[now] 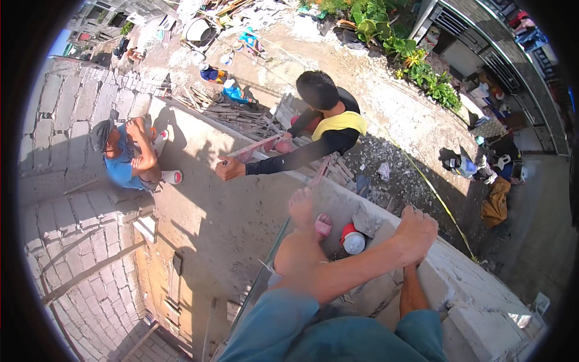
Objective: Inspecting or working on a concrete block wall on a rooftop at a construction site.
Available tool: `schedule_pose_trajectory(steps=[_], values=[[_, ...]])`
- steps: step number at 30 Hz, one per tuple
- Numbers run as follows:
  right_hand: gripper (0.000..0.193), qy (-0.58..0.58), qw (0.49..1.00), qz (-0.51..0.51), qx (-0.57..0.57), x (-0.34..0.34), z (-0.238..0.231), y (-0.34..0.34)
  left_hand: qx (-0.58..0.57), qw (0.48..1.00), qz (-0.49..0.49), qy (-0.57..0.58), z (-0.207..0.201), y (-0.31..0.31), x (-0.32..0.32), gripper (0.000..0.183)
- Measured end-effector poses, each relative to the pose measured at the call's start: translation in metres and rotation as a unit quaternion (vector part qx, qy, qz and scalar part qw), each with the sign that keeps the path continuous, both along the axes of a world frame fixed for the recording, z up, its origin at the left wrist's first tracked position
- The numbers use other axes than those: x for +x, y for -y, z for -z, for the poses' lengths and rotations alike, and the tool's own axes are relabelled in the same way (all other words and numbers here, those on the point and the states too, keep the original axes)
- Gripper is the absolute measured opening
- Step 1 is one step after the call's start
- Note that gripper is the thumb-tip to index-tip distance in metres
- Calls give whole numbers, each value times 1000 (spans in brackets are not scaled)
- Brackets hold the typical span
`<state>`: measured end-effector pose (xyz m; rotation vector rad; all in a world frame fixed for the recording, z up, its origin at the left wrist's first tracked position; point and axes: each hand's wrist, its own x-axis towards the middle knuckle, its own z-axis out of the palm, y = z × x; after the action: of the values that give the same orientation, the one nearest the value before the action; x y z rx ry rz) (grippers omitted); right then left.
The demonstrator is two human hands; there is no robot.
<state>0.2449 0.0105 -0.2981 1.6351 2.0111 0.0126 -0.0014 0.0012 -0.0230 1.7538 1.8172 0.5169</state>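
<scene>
My left hand [417, 234] is closed in a fist above the top of the concrete wall [452, 274], at the right of my lap. Whatever it holds, if anything, is too small to make out; a thin pale strand seems to show by its knuckles. My right hand [412, 263] comes up from below and meets the left one, which covers its fingers. Left of the hands, a white round can [354, 243] stands against a red container [348, 229], near a pink slipper [324, 224]. My bare knee [295, 253] is bent beside them.
A co-worker with a yellow cloth [341, 125] leans over the wall, one arm reaching across it. Another person in a blue shirt [123, 166] sits at the left. A yellow line [431, 190] runs along the right. Beyond lie wood planks [253, 117] and rubble; a drop opens at lower left.
</scene>
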Motion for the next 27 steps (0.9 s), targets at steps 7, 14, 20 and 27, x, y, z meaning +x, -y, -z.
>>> schedule_pose_trajectory(steps=[7, 14, 20, 27], values=[[29, 0, 992, -118, -33, 30, 3, -5, 4, 990, -72, -120, -14, -7, -5, 14], [31, -20, 979, -187, -74, 59, 35, -36, 16, 993, -56, -100, 1, -9, -14, 15], [32, -36, 972, -209, -106, 38, 53, -2, -9, 996, -49, -75, 9, -13, -4, 14], [34, -40, 972, -207, -105, 70, 46, -4, -58, 996, 28, -63, -3, -19, 0, 22]])
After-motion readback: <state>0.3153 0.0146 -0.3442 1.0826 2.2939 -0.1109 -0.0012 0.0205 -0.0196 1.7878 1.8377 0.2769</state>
